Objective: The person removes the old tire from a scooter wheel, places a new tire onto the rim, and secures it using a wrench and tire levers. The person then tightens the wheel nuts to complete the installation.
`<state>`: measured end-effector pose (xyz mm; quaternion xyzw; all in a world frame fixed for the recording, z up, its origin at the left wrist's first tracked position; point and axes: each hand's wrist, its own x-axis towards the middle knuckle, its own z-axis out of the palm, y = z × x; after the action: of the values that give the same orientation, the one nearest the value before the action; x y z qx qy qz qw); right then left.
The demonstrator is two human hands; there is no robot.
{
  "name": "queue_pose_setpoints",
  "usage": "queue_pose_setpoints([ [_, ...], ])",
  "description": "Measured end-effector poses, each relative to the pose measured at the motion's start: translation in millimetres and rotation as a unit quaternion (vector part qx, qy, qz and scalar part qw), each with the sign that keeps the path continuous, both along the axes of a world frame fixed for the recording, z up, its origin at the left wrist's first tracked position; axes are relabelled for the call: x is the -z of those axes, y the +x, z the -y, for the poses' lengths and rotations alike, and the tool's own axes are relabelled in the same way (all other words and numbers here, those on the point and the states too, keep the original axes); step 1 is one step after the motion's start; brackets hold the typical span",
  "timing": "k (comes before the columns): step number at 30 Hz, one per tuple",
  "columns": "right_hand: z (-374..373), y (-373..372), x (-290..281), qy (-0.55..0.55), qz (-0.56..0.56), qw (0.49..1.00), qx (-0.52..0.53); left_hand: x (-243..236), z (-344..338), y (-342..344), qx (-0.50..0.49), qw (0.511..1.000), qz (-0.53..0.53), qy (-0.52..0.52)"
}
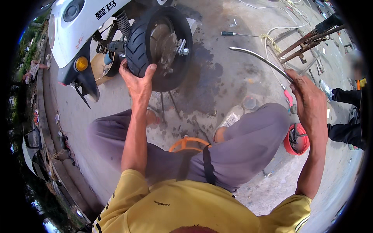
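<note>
A black tyre (136, 48) sits on the wheel of a white scooter (91, 29), whose hub and axle nut face me. My left hand (136, 83) grips the tyre's near edge, thumb on one side and fingers round the tread; some fingertips are hidden. In my right hand (307, 95) is a long curved metal tyre lever (261, 58), held out to the right with its thin tip pointing left toward the wheel. Lever and tyre are apart. A coil spring shock absorber (123, 24) rises beside the tyre.
A screwdriver (237, 34) and a pale hose (268, 44) lie on the concrete. A metal stand (311, 42) is at the far right. Near my right knee is a red tub (295, 147) of tools. Another person's dark trouser legs (345, 134) show at right.
</note>
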<state>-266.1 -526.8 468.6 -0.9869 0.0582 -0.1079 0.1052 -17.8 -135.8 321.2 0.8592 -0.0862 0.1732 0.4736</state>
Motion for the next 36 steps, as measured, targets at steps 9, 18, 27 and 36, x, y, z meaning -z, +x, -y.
queue_pose_setpoints([
  [9, -118, 136, 66, -0.16, -0.004, 0.954, -0.252, 109, -21, -97, 0.028, 0.98, -0.119, -0.157],
  [18, -153, 167, 106, -0.141, -0.043, 0.955, -0.259, 104, 8, -71, 0.039, 0.954, -0.148, -0.258],
  [27, -167, 198, 112, -0.163, -0.104, 0.93, -0.312, 95, -1, -64, 0.092, 0.962, -0.169, -0.196],
  [36, -151, 172, 159, 0.079, -0.103, 0.968, -0.213, 60, 13, -57, -0.039, 0.985, -0.007, -0.166],
])
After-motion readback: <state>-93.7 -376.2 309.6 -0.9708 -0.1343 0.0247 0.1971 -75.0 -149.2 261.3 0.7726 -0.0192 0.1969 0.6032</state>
